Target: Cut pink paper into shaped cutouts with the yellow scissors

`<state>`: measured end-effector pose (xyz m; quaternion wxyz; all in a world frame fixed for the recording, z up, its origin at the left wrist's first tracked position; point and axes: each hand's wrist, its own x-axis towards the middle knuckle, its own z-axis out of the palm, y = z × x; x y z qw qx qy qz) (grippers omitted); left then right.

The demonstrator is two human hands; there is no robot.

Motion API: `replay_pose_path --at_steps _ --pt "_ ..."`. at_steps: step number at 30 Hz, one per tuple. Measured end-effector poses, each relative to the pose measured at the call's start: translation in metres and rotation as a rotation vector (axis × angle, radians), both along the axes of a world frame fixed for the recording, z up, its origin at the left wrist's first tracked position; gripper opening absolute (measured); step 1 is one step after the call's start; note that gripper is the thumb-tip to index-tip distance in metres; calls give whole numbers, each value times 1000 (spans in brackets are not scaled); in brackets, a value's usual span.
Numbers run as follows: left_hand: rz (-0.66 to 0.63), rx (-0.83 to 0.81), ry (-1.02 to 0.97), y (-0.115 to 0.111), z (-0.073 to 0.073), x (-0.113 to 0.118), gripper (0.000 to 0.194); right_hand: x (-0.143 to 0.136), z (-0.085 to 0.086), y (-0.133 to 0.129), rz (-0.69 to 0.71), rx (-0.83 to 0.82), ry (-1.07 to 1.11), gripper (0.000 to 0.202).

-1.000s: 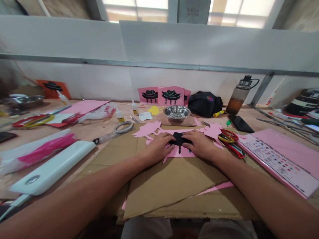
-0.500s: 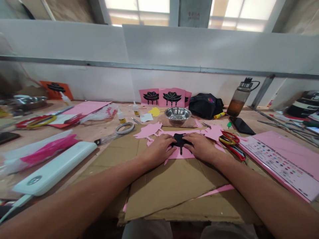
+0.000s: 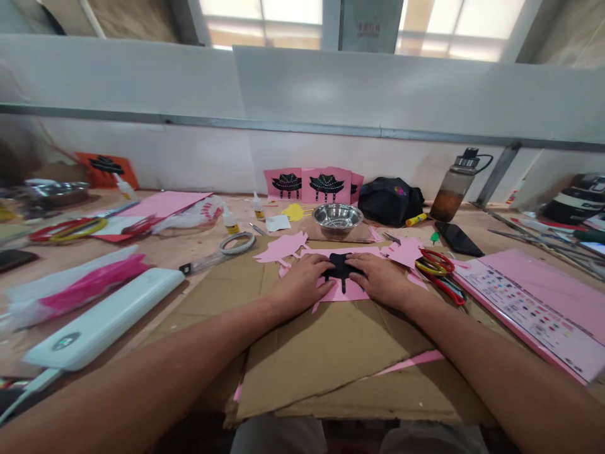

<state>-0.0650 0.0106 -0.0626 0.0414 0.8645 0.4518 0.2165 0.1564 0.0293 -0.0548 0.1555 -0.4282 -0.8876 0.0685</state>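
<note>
A black paper cutout lies on a sheet of pink paper over the cardboard. My left hand rests flat on its left side, fingertips pressing the black shape. From the other side, my right hand lies across the right part of the cutout, fingers stretched out. Both hands hide the cutout's ends. Pink paper scraps sit beyond each hand, one left and one right. Scissors with red and yellow handles lie just right of my right hand.
Brown cardboard covers the table before me. A metal bowl stands behind the hands, near small glue bottles. Decorated pink cards lean on the wall. At right are a bottle, a phone and a pink pack.
</note>
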Motion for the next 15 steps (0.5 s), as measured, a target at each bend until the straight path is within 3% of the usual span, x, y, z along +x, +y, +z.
replay_pose_path --at_steps 15 --pt "-8 2 0 1 0 -1 28 -2 3 -3 -14 -20 0 41"
